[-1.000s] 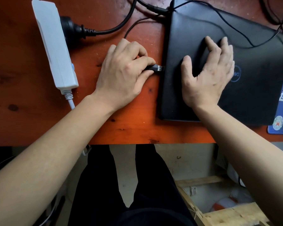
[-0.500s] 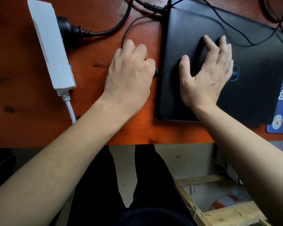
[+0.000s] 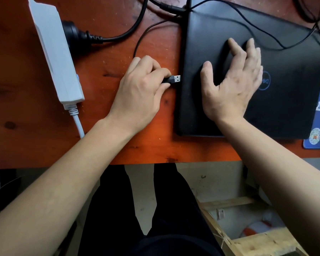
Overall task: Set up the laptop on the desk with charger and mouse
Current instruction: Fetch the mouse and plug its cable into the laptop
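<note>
Now your left hand (image 3: pixel 139 89) is pinching the USB plug (image 3: pixel 172 79) in its grip just beside the closed laptop's (image 3: pixel 284 100) left edge, while your right hand (image 3: pixel 233 84) is lying spread on its lid.

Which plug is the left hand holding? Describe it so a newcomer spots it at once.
Start at the closed black laptop on the red-brown desk. Just off its left edge, the left hand pinches a black USB plug with a bare silver metal tip. Unlike the thick black power plug in the white power strip, it is small, flat and unplugged.
</note>
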`<state>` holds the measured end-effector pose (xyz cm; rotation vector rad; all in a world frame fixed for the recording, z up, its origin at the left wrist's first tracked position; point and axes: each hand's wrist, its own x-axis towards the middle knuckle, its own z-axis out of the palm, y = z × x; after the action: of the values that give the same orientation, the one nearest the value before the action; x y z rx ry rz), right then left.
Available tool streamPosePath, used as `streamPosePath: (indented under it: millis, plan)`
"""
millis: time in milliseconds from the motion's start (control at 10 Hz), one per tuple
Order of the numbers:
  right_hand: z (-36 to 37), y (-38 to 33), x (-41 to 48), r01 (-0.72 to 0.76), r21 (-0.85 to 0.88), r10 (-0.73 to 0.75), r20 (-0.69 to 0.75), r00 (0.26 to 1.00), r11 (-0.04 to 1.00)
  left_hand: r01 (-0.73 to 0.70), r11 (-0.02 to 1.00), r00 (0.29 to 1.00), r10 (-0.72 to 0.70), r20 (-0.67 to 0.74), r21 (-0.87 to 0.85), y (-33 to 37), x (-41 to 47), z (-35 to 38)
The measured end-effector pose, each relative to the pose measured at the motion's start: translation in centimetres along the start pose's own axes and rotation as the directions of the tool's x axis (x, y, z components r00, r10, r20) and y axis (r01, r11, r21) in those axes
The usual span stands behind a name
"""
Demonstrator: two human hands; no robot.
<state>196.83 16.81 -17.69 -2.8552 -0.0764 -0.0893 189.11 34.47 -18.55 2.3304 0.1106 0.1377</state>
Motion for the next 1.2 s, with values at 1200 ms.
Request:
streamPosePath:
  millis: [1200]
  plan:
    - [0.5,0.7,0.0,0.051,-0.041,-0.051,-0.007,0.999,0.998,0.203,0.935,0.901,-0.063,-0.429,0.29,-0.1,1.9,1.4]
